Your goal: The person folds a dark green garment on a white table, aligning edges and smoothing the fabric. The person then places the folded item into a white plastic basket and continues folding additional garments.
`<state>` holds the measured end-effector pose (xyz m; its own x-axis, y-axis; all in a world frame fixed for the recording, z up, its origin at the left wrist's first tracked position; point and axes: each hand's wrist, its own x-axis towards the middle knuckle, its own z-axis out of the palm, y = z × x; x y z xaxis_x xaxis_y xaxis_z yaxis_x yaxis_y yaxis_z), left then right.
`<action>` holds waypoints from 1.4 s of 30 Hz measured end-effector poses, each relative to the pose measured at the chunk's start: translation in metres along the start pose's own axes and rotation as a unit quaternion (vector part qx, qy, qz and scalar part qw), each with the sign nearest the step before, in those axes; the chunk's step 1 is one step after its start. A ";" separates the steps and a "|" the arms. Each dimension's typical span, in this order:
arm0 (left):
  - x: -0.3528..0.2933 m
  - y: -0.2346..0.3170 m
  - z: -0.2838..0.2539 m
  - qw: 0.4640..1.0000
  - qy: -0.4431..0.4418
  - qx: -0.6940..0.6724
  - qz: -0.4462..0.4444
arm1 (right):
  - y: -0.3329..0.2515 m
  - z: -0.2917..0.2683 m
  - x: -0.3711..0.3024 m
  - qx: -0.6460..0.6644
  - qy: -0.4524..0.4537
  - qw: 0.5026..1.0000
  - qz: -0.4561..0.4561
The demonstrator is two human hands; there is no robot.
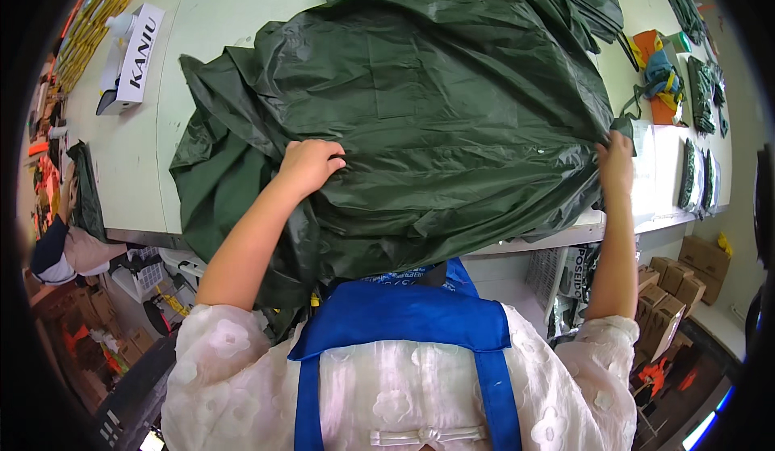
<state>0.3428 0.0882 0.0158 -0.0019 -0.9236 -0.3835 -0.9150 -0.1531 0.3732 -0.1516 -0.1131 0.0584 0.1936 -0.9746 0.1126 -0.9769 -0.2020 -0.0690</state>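
Note:
A large dark green raincoat [452,71] of thin, shiny fabric lies spread and creased over the table, with a square pocket outline near its middle. Its near edge hangs over the table front toward my blue apron. My left hand [309,167] pinches a fold of the cloth left of centre, fingers closed on it. At the coat's right end, my right hand [616,163] grips a bunched part of the fabric. Between the two hands a long seam runs fairly straight, with loose folds below it.
On the white table [173,128], a white box [141,59] stands at left near yellow packets [97,15]. At right lie more green garments [585,3], an orange and blue bundle [663,83] and plastic-wrapped packs [698,176]. Cardboard boxes [666,310] sit below right. Another person [77,245] is at far left.

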 end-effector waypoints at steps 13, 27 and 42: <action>0.002 -0.016 0.042 0.981 0.051 -0.187 -0.031 | -0.210 0.073 -0.030 0.261 -0.342 0.879 -0.205; 0.020 -0.021 0.036 0.985 -0.015 -0.170 -0.018 | -0.220 0.079 0.002 0.184 -0.391 0.859 -0.273; -0.154 -0.020 -0.006 0.973 0.168 -0.051 -0.151 | -0.213 0.062 -0.005 0.045 -0.309 0.909 -0.276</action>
<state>0.3635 0.2313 0.0728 0.4084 -0.8911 -0.1980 -0.8087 -0.4538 0.3744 0.0609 -0.0711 0.0107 0.6922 -0.5850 -0.4227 -0.7102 -0.6564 -0.2545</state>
